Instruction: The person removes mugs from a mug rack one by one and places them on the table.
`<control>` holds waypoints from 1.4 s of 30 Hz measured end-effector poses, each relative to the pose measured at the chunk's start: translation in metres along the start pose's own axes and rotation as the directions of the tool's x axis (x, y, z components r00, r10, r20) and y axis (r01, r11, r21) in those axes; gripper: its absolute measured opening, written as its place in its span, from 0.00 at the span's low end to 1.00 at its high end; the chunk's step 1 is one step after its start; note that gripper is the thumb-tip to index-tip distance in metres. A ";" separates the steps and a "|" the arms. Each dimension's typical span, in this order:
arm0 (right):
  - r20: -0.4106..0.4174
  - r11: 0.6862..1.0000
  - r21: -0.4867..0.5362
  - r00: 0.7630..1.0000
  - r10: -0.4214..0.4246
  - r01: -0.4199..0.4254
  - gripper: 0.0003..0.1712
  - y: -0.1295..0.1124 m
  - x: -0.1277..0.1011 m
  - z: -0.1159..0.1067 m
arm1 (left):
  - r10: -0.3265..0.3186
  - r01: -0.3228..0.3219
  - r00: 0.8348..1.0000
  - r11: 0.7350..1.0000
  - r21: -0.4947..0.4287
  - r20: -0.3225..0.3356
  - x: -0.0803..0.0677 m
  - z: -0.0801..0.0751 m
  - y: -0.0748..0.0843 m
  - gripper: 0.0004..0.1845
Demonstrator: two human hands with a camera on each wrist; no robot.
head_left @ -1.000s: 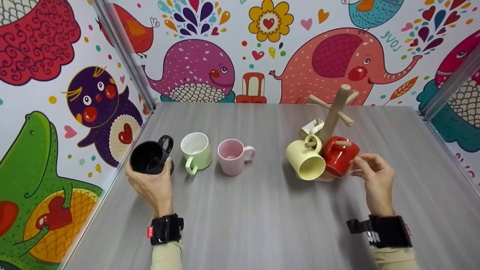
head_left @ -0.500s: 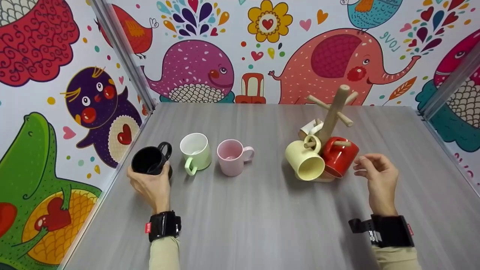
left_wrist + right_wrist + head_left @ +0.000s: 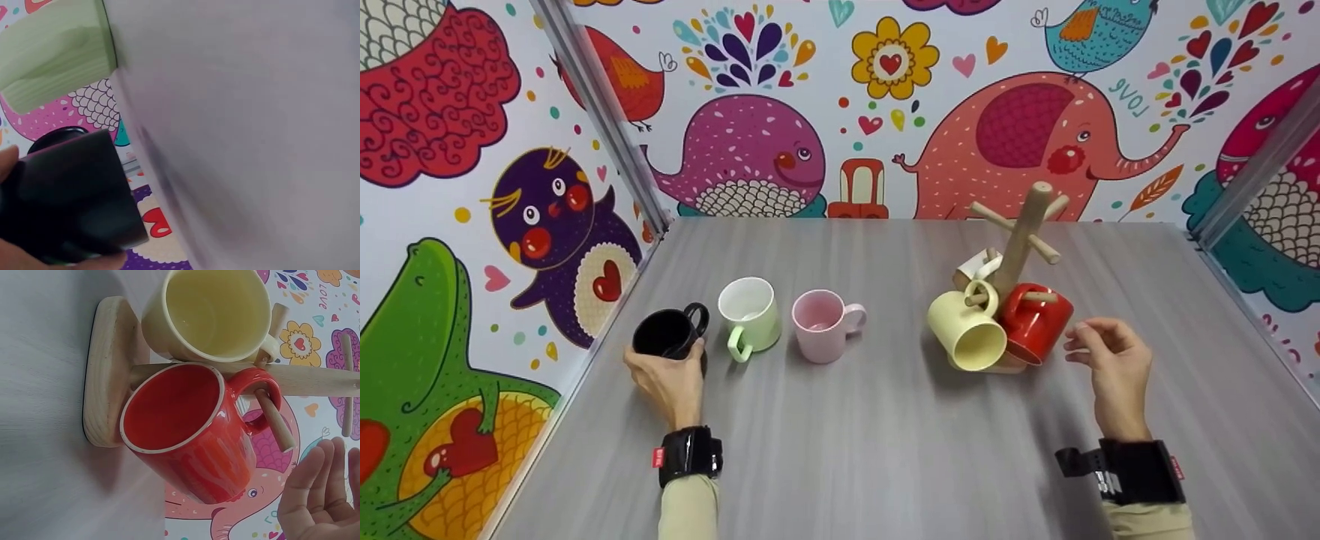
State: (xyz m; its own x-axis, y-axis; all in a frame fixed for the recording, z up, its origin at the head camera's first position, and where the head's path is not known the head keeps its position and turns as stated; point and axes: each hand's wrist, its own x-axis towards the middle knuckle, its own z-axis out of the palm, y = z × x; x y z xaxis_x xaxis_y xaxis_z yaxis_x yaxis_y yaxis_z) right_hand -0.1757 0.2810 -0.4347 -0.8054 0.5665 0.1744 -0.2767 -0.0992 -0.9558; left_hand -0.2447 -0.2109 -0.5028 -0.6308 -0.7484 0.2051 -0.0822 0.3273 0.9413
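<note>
My left hand [image 3: 667, 375] grips a black mug [image 3: 667, 336] that stands upright at the table's left edge; the left wrist view shows the black mug [image 3: 67, 197] close up with a fingertip under it. My right hand [image 3: 1102, 352] hovers just right of a red mug [image 3: 1035, 322], fingers loosely curled and holding nothing. The red mug [image 3: 191, 439] hangs by its handle on a peg of a wooden mug tree [image 3: 1020, 236]. A yellow mug [image 3: 966, 330] hangs beside it, and a white mug [image 3: 979, 264] hangs behind.
A green mug [image 3: 750, 311] and a pink mug [image 3: 819, 324] stand in a row right of the black one. Cartoon-printed walls close in the grey table [image 3: 870, 450] on the left, back and right.
My left hand has set the tilted black mug down upright and still holds it. My right hand has drawn slightly away from the red mug.
</note>
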 end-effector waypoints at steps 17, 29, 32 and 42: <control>0.008 1.000 0.006 1.000 0.006 -0.006 0.08 0.001 -0.001 0.001 | -0.077 0.077 0.990 0.997 0.003 0.118 0.005 0.002 -0.005 0.54; 0.001 1.000 -0.004 1.000 0.010 -0.010 0.10 0.002 0.000 0.001 | -0.097 0.081 0.978 0.993 0.089 0.187 0.009 -0.002 0.002 0.54; -0.002 1.000 -0.019 1.000 0.015 -0.015 0.10 0.002 0.000 0.000 | -0.115 0.089 0.970 0.988 0.128 0.212 0.008 -0.004 0.004 0.58; -0.004 1.000 -0.025 1.000 0.017 -0.017 0.10 0.003 0.000 0.002 | -0.031 0.008 0.987 0.990 0.141 0.159 0.007 -0.009 0.021 0.55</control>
State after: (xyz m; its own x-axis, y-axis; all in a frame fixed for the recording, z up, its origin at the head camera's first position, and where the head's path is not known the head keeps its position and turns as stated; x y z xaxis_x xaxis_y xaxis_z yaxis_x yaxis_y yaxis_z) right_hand -0.1771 0.2794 -0.4369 -0.8081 0.5677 0.1572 -0.2497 -0.0883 -0.9643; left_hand -0.2438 -0.2141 -0.4795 -0.7425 -0.6569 0.1311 -0.1954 0.3997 0.8956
